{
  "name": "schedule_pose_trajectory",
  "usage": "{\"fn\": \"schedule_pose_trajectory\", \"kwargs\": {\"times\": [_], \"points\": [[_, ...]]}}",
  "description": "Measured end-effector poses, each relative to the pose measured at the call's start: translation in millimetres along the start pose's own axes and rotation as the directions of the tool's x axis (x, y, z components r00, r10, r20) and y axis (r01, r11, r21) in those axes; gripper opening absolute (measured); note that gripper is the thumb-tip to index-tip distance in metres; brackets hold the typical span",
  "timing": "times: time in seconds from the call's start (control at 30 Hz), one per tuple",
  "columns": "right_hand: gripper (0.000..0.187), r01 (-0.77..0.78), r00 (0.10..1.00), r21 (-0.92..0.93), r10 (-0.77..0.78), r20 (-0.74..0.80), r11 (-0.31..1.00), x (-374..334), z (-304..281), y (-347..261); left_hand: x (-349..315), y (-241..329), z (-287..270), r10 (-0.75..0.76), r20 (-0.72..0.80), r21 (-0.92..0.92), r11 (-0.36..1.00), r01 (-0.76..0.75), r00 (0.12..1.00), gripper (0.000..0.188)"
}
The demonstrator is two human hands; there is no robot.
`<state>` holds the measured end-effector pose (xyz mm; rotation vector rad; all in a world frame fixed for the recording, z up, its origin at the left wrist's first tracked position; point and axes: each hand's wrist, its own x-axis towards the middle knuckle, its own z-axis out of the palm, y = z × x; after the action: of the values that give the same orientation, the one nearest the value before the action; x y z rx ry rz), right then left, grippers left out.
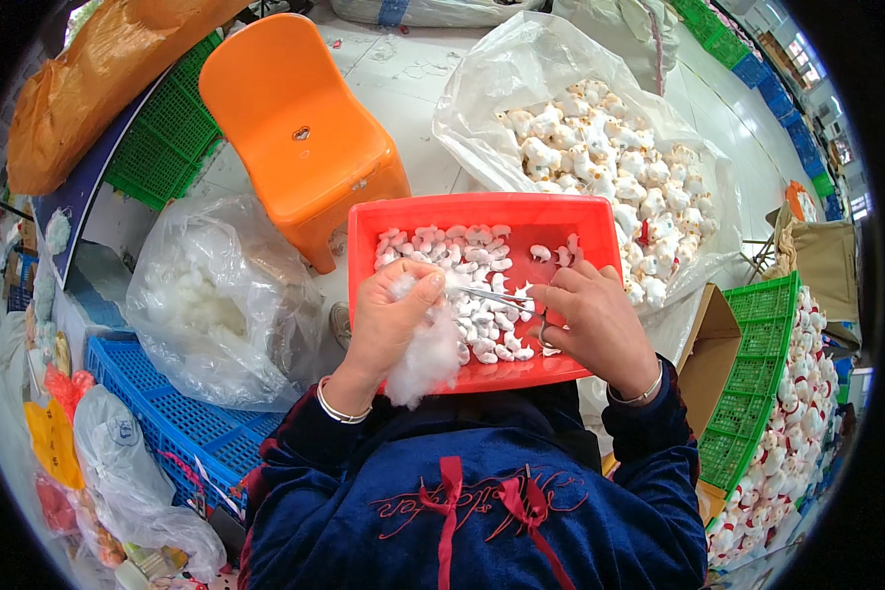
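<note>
Pinching a white fluff wad, the L hand has thumb & index pressed close tog. at the top of it, rest of the wad hanging below the palm side, over the near L part of the red tray. The R hand grips a metal scissor-handled tool, fingers bent round the loops; exact finger placement in the loops is partly hidden, can't tell. Tool lies approx. level above the tray, pointing L, its tip right at the L fingertips. Can't tell if the tip bites fluff or a small pc.

Tray sits at the person's lap, w/ many small white curved pcs spread mostly L & centre, a few loose ones toward the R wall.

Beyond the tray, to the R: a big clear bag, open, full of white plush figures. To the L: another clear bag w/ loose stuffing, just above a blue crate. Orange chair stands on the floor, btwn this bag & the tray's far L corner. Far R: cardboard box next to a green crate, w/ more white figures w/ red bits beside its outer edge.
</note>
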<state>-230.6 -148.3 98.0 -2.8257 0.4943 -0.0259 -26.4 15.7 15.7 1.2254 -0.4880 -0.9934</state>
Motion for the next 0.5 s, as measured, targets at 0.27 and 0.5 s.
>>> {"fn": "schedule_pose_trajectory", "kwargs": {"times": [0.27,0.5], "points": [[0.046,0.056,0.998,0.162,-0.06,0.019,0.985,2.6,4.7,2.8,-4.3,2.2,1.4,0.004,-0.01,0.075,0.997,-0.003,1.0,0.01],[0.072,0.017,1.0,0.279,-0.015,-0.009,0.96,-3.2,13.3,6.8,-0.5,1.1,-1.1,-0.053,0.036,-0.152,0.987,0.058,0.998,0.013]]}}
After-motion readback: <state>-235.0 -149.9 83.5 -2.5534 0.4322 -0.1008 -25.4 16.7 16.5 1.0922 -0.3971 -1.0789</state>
